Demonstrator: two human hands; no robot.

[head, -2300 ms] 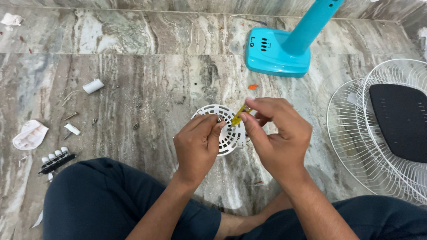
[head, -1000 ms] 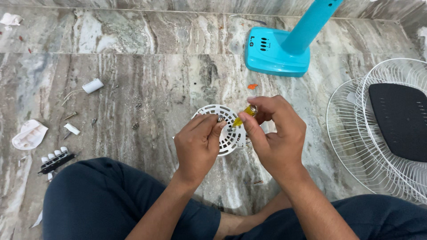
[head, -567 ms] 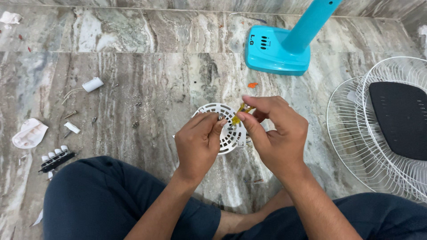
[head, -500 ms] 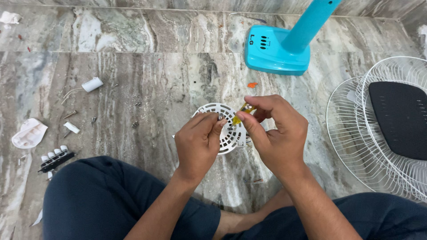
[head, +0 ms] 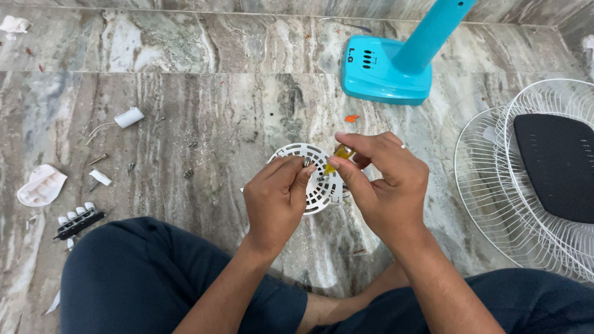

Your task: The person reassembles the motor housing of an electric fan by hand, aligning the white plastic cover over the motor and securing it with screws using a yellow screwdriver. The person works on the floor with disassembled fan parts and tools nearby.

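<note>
White vented cover point(head: 312, 182) on marble floor point(head: 216, 111) between my knees. My left hand point(head: 275, 201) steadies it, fingertips pinching small screw point(head: 305, 163) at rim. My right hand point(head: 383, 185) pinches yellow-handled screwdriver point(head: 340, 154), tip down on cover. I judge screw-driving underway; next needs tip seated square. 1 turquoise fan base point(head: 387, 68) beyond, wire guards point(head: 495, 185) right.

Grey-brown veined marble floor point(head: 204, 105), evenly lit

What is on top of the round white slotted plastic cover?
On the round white slotted plastic cover sit the left hand, pinching a small metal screw, and the yellow-handled screwdriver in the right hand. The tip is hidden.
</note>
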